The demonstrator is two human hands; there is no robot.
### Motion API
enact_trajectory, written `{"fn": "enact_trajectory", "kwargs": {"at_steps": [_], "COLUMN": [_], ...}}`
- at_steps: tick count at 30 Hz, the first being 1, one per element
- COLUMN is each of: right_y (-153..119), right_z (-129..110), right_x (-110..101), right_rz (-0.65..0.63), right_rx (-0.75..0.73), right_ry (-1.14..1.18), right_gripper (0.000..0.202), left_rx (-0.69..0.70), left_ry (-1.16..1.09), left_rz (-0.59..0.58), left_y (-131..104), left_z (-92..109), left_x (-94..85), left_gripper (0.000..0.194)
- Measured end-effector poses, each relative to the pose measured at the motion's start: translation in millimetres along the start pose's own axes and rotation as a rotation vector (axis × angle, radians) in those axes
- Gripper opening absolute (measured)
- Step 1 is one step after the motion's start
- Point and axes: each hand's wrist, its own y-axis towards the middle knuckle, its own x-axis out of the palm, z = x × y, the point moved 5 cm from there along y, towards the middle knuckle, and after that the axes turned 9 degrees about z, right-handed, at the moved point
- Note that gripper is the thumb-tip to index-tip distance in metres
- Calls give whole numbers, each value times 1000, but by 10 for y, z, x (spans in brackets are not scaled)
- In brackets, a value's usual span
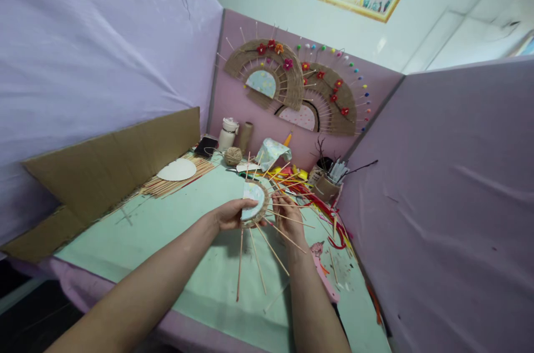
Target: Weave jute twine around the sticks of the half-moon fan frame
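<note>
A half-round woven piece (255, 195) with a pale patterned centre and a band of brown twine is held above the green table. Several thin wooden sticks (267, 244) fan out from its curved edge. My left hand (235, 213) is closed on the straight side, thumb on top of the pale centre and fingers beneath. My right hand (287, 214) is among the sticks on the right, its fingers bent close to the twine edge. What those fingers pinch is too small to make out.
A pink glue gun (326, 278) lies to the right. Behind stand a twine ball (233, 156), a white bottle (228, 133) and a pot of pens (327, 187). Sticks under a white oval (177, 169) lie left, by a cardboard sheet (120, 161). Two finished fans (267, 64) hang on the back panel.
</note>
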Motion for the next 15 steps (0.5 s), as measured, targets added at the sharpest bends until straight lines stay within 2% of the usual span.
{"fn": "enact_trajectory", "kwargs": {"at_steps": [9,15], "right_y": [10,-8], "right_z": [-105,-110], "right_x": [-31,-65], "right_rz": [112,124], "right_rx": [-60,-36], "right_ry": [46,28], "right_gripper": [19,24], "left_rx": [80,100], "left_ry": [52,48], "left_rz": [-63,36], "left_y": [-22,19], "left_z": [43,54], "left_x": [34,-42], "left_gripper": [30,32]}}
